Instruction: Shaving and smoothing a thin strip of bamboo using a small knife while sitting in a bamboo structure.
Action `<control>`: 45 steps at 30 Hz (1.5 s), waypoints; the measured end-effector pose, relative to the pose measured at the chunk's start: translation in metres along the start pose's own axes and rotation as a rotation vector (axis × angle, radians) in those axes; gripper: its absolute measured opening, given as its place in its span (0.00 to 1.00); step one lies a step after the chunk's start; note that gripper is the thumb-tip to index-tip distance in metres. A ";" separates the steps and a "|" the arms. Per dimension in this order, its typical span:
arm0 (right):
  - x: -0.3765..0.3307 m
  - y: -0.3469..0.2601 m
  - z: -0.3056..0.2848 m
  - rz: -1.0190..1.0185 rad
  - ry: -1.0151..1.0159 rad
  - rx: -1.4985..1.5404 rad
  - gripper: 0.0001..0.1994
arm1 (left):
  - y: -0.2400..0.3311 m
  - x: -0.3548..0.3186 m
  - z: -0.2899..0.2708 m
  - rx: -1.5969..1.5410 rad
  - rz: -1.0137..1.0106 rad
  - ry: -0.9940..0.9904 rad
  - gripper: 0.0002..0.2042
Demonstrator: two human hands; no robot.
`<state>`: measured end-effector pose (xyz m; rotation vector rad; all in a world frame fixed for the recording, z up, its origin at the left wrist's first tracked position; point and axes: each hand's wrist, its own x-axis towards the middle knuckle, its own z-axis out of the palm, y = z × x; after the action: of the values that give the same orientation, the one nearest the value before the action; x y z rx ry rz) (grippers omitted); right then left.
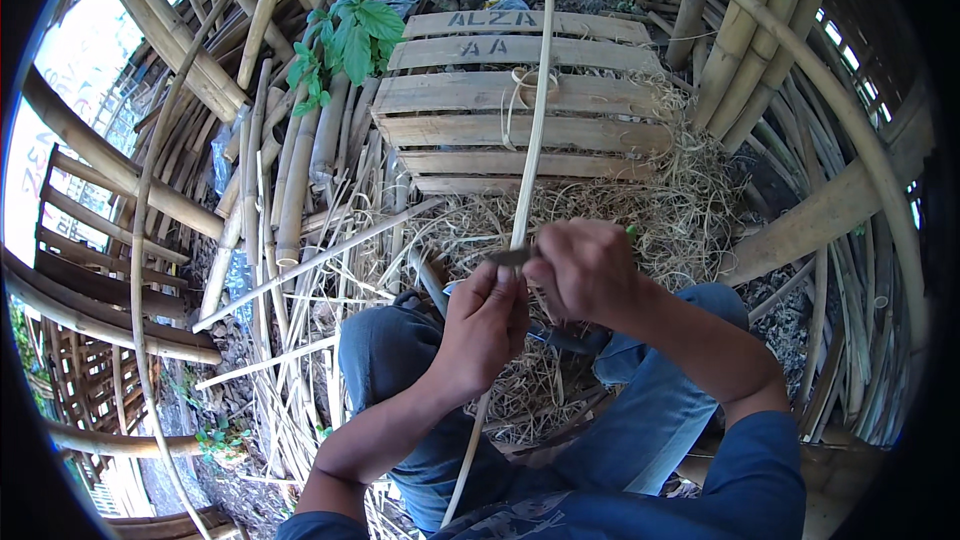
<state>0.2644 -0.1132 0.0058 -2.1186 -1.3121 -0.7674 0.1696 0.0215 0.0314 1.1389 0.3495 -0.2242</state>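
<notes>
A long pale bamboo strip (535,140) runs upright through the middle, from the top edge down past my lap. My left hand (482,328) is closed round it, thumb on top, in front of my knees. Close beside it, my right hand (585,268) is a slightly blurred fist. A short dark blade-like piece (512,257) crosses the strip between both hands and reaches into the right fist; its grip is hidden there. Below the right hand, a dark curved object (578,342) lies between my knees, partly covered.
Curly shavings (690,175) surround a slatted wooden crate (520,130) ahead, with a strip loop (524,90) on it. Split bamboo strips (300,360) litter the left. Bamboo poles (295,175), a leafy plant (350,35) and a thick slanting pole (830,215) stand around.
</notes>
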 end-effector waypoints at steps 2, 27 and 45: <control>0.005 0.012 -0.003 0.134 -0.014 -0.038 0.17 | -0.003 -0.003 -0.001 -0.021 0.004 -0.039 0.13; 0.007 0.007 -0.002 0.168 -0.058 0.050 0.12 | -0.023 -0.004 -0.004 0.588 0.381 0.150 0.11; 0.001 0.107 -0.020 0.615 -0.078 -0.356 0.25 | -0.021 -0.029 0.002 0.489 0.367 -0.034 0.12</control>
<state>0.3581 -0.1682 0.0062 -2.6520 -0.5079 -0.6822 0.1361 0.0109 0.0256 1.6542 0.0467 -0.0010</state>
